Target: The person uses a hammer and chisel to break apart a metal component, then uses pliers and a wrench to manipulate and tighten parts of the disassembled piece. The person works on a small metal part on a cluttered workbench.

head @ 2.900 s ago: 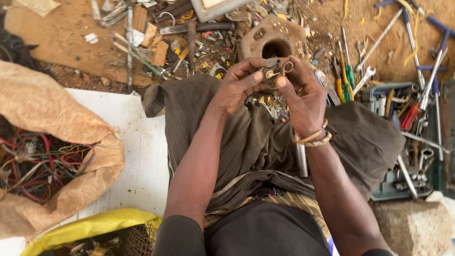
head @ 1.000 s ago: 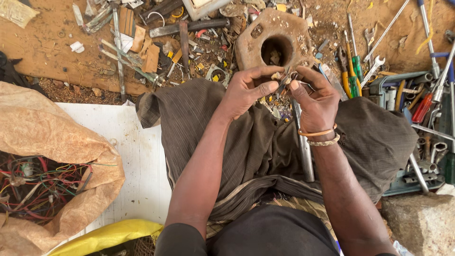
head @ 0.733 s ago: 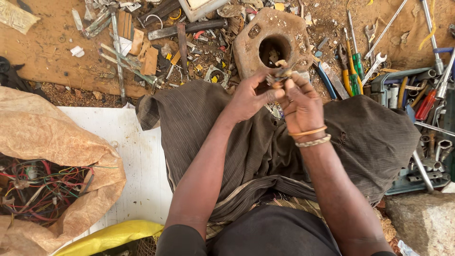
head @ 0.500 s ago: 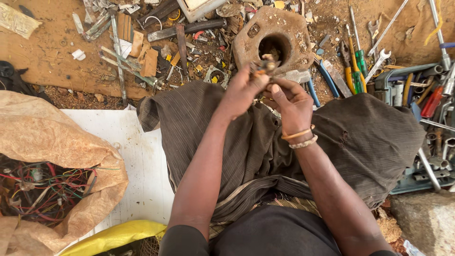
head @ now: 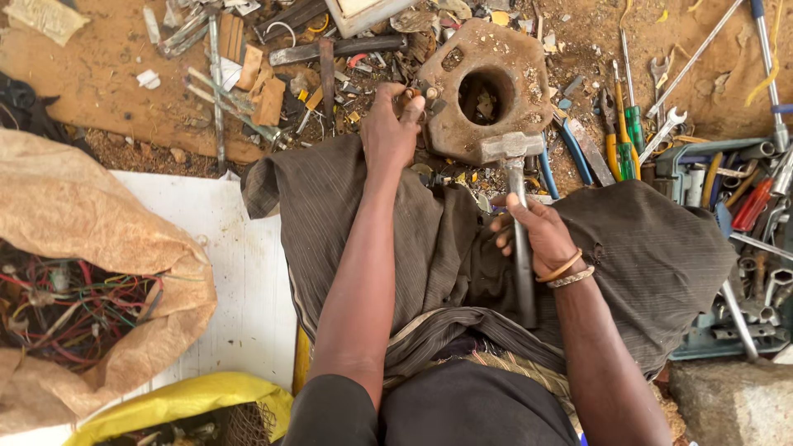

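On the dirt ground, I see the rusty metal block (head: 487,91) w/ its round hole sitting just past my knees, near the top centre of the scrap-strewn patch. Judging by bulk and corrosion, it's heavy, rigid, unlikely to shift; works as an anvil, not sth to lift one-handed. The hammer (head: 516,206) lies next in size: steel head resting against the block's near edge, long metal shaft running back over the dark cloth (head: 661,256) across my lap. Probably head-heavy, hard, a bit slick on bare steel; best gripped mid-to-low shaft for swing. Smallest, the small metal part (head: 417,97): held at the block's left edge, looks stiff, light, fiddly, easy to drop; pinch it by its sides.

Pose: left hand (head: 388,132) reaches fwd, arm nearly straight, fingers closed in a pinch on the part, pressing it to the block. Right hand (head: 533,235) sits closer in, wrist bent, bangles on it, fingers wrapped round the hammer shaft about mid-length. Spanners and screwdrivers (head: 628,124) lie to the right; a sack of wires (head: 74,297) at far left.
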Motion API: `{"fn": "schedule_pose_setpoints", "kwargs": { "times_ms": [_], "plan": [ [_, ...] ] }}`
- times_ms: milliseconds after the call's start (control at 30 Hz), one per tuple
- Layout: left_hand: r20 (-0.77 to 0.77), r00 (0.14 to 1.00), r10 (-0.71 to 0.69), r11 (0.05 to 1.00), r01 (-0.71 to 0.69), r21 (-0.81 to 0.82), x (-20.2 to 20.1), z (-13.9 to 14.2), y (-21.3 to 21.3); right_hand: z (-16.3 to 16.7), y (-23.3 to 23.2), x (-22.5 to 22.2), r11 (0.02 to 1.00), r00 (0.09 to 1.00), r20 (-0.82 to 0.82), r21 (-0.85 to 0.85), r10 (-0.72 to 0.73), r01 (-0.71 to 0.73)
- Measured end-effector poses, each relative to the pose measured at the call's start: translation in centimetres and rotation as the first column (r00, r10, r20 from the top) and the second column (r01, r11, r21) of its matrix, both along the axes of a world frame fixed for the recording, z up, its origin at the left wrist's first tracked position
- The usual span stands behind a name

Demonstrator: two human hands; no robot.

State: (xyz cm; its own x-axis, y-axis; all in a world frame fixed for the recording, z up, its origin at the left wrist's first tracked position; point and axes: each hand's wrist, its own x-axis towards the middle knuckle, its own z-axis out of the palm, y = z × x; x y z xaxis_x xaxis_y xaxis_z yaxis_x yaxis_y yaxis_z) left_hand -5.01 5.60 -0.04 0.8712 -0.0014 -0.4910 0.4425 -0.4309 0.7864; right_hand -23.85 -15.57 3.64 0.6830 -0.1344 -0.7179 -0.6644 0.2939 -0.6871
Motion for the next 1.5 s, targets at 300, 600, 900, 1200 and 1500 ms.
{"fn": "schedule_pose_setpoints", "kwargs": {
  "times_ms": [300, 600, 900, 1200, 1500],
  "plan": [
    [0.322, 0.934, -0.157, 0.985, 0.124, 0.121, -1.3, -2.7, 0.5, 3.1, 2.5, 0.3, 1.000, 0.997, 0.081, -0.010, -0.021, 0.022],
    [0.297, 0.944, -0.146, 0.986, 0.115, 0.117, -3.4, -1.0, 0.5, 9.0, 5.9, 2.3, 0.554, 0.849, 0.260, -0.831, 0.461, -0.046],
    [0.094, 0.982, -0.165, 0.984, 0.157, 0.085, -2.9, -1.5, 0.6, 5.2, 7.6, 6.9, 0.118, 0.660, -0.050, -0.971, 0.749, -0.207],
    [0.224, 0.973, -0.062, 0.998, 0.058, 0.028, -3.0, -2.3, 0.4, 9.9, 7.5, 6.8, 0.122, 0.560, 0.120, -0.992, 0.820, 0.034],
    [0.134, 0.980, -0.148, 0.986, 0.136, 0.099, -2.9, -0.7, 0.7, 8.9, 6.4, 8.2, 0.222, 0.689, -0.022, -0.939, 0.724, -0.264]
  ]
}}
